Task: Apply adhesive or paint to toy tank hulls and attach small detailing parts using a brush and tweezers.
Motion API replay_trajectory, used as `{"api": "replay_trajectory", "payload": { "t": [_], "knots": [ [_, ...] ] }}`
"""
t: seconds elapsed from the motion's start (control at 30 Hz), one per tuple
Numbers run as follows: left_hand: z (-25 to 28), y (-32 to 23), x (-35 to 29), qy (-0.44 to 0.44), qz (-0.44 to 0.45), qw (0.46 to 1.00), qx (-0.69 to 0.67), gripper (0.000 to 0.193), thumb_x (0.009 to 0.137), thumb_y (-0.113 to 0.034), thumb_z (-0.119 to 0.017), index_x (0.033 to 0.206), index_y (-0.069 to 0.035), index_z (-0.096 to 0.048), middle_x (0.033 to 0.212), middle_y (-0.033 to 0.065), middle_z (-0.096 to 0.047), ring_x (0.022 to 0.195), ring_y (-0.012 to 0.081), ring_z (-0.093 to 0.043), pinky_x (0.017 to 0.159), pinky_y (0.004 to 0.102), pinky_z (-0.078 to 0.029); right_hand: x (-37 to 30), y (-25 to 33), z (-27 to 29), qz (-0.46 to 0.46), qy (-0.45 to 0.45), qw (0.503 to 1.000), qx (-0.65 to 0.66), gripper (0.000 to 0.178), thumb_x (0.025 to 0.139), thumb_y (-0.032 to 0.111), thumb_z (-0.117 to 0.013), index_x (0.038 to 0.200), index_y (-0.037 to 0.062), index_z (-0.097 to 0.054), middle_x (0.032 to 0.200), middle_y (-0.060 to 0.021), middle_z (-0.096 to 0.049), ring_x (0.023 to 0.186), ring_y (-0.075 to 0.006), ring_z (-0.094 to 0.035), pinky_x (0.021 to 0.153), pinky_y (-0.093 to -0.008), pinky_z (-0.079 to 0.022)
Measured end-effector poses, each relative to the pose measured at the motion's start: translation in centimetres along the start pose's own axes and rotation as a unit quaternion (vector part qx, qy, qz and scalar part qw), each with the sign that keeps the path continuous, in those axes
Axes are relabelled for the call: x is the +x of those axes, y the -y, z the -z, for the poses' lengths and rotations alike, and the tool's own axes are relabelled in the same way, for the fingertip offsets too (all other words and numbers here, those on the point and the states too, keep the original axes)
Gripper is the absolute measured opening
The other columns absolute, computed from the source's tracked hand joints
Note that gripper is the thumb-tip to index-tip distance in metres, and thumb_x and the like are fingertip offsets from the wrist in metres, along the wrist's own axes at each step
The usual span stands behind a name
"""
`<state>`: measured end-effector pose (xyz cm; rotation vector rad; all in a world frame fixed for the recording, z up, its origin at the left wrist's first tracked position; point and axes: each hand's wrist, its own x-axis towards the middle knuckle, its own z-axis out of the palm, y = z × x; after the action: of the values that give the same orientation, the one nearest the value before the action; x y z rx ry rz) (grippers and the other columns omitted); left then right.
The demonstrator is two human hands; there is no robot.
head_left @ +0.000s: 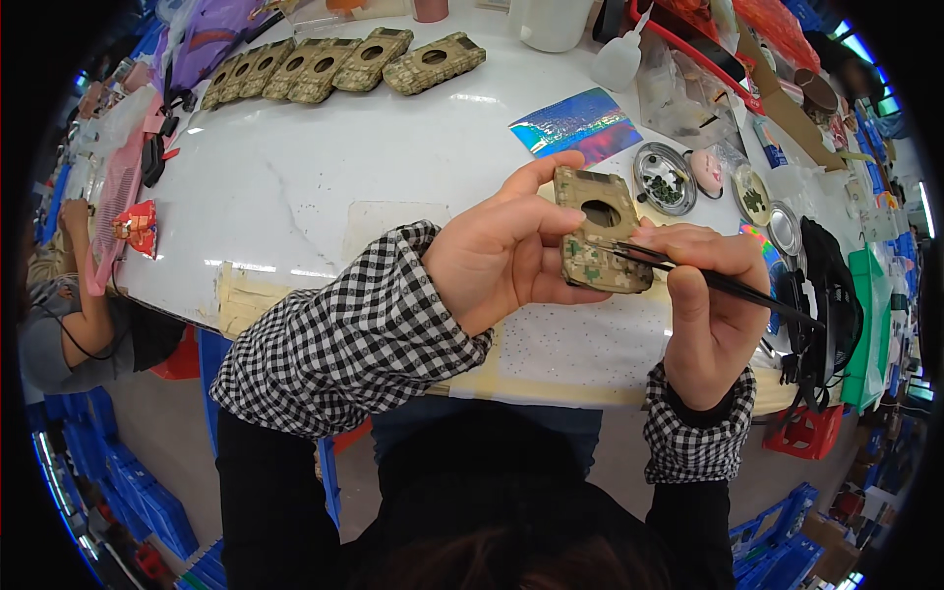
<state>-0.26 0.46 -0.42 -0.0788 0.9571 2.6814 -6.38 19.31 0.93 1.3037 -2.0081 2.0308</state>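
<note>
My left hand [506,241] grips a camouflage-patterned model tank hull [593,258] by its side, above the near part of the white table. A round hole shows in the hull's top. My right hand [713,295] pinches black tweezers [742,288], their tips touching or just over the hull's top below the hole. Whether the tips hold a tiny part is too small to tell. To the right of the hull, a round metal dish [666,200] contains small dark green pieces. Beside it lies a pink oval object [706,172].
Several similar tank hulls [435,63] stand in a row along the table's far left. A shiny holographic sheet [575,126] lies beyond my hands. Farther right are a squeeze bottle [619,61], a round tin [751,195] and a green tray [865,329]. Another person's arm [84,285] shows at left.
</note>
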Motion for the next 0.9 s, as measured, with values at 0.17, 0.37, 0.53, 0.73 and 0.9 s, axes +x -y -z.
{"api": "replay_trajectory", "payload": {
  "t": [0.17,0.37,0.53,0.73,0.9],
  "knots": [
    [-0.1,0.0,-0.1,-0.004,-0.001,1.000,0.000,0.056,0.093,-0.016,-0.042,0.144,-0.013,-0.018,0.136,0.0152,-0.042,0.114,0.0256,-0.056,0.087,0.0408,-0.055,0.0,0.0,-0.1,-0.001,0.001,1.000,-0.001,0.013,0.088,0.006,-0.063,0.095,-0.0015,-0.055,0.096,-0.0132,-0.062,0.094,-0.0240,-0.062,0.090,-0.0384,-0.047],
    [-0.5,0.0,-0.2,-0.018,-0.009,1.000,0.008,0.057,0.093,-0.016,-0.042,0.145,-0.013,-0.017,0.136,0.0155,-0.042,0.113,0.0270,-0.057,0.090,0.0419,-0.053,0.0,0.0,0.0,0.006,0.005,1.000,0.008,0.015,0.088,0.007,-0.062,0.097,-0.0016,-0.054,0.098,-0.0138,-0.061,0.095,-0.0236,-0.062,0.091,-0.0380,-0.047],
    [-1.4,-0.4,-0.4,-0.034,-0.059,0.993,0.100,0.049,0.093,-0.013,-0.043,0.139,-0.013,-0.025,0.128,0.0136,-0.048,0.106,0.0231,-0.059,0.087,0.0364,-0.053,0.0,0.4,0.3,0.020,-0.015,1.000,-0.019,0.023,0.094,0.020,-0.055,0.099,-0.0013,-0.047,0.096,-0.0192,-0.062,0.093,-0.0267,-0.062,0.094,-0.0452,-0.046],
    [-0.2,-0.1,-0.6,-0.029,-0.111,0.970,0.213,0.016,0.094,-0.018,-0.054,0.106,-0.008,-0.055,0.095,-0.0008,-0.057,0.079,0.0026,-0.055,0.064,0.0183,-0.048,-0.4,0.1,0.5,0.009,-0.041,0.999,0.026,0.020,0.089,0.008,-0.062,0.101,-0.0032,-0.052,0.100,-0.0149,-0.060,0.097,-0.0239,-0.063,0.093,-0.0377,-0.046],
    [0.0,0.2,-0.8,-0.008,-0.126,0.953,0.276,0.011,0.092,-0.011,-0.055,0.100,-0.003,-0.056,0.099,0.0022,-0.057,0.089,0.0057,-0.051,0.077,0.0224,-0.044,-0.3,0.0,0.5,0.023,-0.024,0.999,-0.021,0.020,0.087,0.007,-0.064,0.101,-0.0029,-0.053,0.101,-0.0153,-0.060,0.098,-0.0240,-0.062,0.095,-0.0390,-0.046]
  ]
}}
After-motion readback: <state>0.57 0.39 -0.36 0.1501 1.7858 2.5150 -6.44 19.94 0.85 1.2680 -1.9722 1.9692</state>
